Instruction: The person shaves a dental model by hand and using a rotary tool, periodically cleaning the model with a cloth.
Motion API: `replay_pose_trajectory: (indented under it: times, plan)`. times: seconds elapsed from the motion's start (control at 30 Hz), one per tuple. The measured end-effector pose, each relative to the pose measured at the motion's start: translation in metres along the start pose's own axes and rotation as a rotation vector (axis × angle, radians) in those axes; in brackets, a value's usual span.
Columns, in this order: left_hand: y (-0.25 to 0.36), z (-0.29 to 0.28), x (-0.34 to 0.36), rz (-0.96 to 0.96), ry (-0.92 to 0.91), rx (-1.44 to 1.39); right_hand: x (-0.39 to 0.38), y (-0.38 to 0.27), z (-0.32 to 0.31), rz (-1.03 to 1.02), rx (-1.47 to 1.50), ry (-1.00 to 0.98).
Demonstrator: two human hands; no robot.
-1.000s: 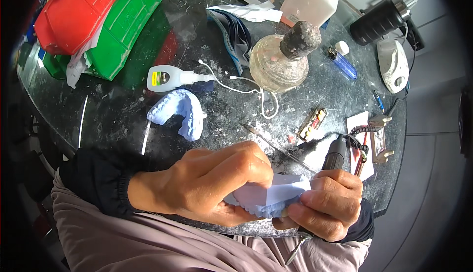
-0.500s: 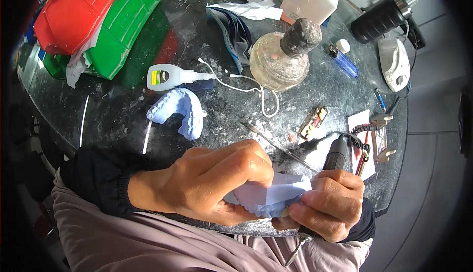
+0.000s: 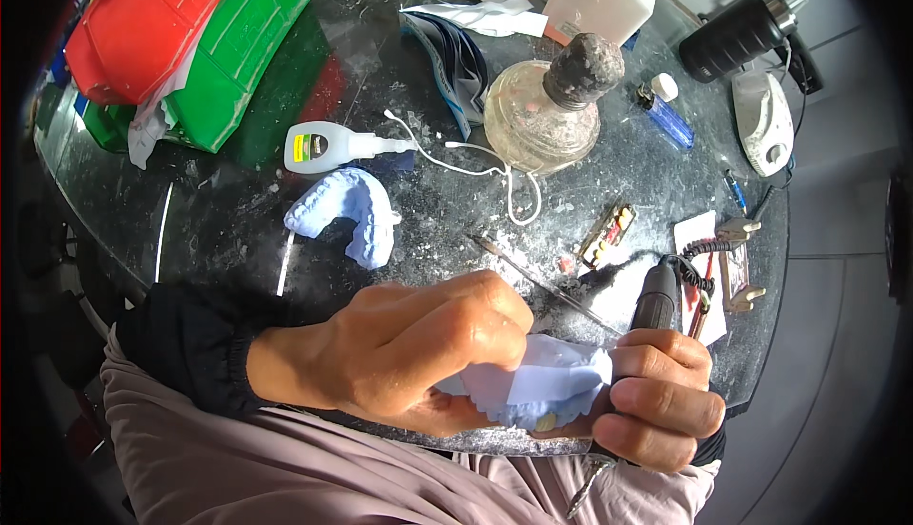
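A light-blue plaster dental cast point(image 3: 485, 387) is held low over the table's near edge. My left hand point(image 3: 418, 349) is closed on it, thumb below and fingers curled over the top. A paler flat band crosses the cast's side, and one yellowish tooth point(image 3: 545, 421) shows among the blue ones. In my right hand point(image 3: 666, 397), closed at the cast's right end, is a black rotary handpiece point(image 3: 655, 304). Its metal tip point(image 3: 588, 492) points down toward my lap, apart from the cast. Beyond my left hand lies a second blue dental cast point(image 3: 366, 216).
A glass spirit burner point(image 3: 542, 126), a squeeze bottle point(image 3: 319, 147) and a white cord point(image 3: 514, 192) stand or lie beyond my hands. Right are a thin metal tool point(image 3: 542, 282), tooth card point(image 3: 607, 237) and blue lighter point(image 3: 669, 124). Red point(image 3: 143, 30) and green bins point(image 3: 238, 49) stand far left.
My right hand has shifted slightly right with the handpiece. The held cast has turned, bringing its row of teeth and the yellowish tooth more into sight.
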State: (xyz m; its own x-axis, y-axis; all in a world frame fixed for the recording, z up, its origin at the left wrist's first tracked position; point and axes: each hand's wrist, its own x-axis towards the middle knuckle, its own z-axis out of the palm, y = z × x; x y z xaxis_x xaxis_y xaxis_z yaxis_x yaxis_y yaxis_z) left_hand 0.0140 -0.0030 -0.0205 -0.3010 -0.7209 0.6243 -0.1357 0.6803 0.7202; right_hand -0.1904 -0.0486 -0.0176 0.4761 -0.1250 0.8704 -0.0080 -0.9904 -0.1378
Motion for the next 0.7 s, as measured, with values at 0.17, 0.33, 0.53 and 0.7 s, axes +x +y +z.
replay_pose_trajectory:
  times: [0.17, 0.33, 0.53, 0.7]
  plan:
    - [-0.002, 0.005, -0.004, 0.05, 0.089, -0.025, 0.004, -0.005, -0.01, 0.129, 0.087, -0.087]
    - [-0.003, 0.012, -0.003, 0.086, 0.195, -0.043, 0.005, -0.005, -0.014, 0.142, 0.121, -0.142]
    - [-0.002, 0.008, -0.002, 0.078, 0.164, -0.064, 0.013, -0.005, -0.018, 0.192, 0.102, -0.277]
    - [-0.002, 0.011, -0.001, 0.085, 0.196, -0.037, 0.009, -0.002, -0.016, 0.177, 0.114, -0.221]
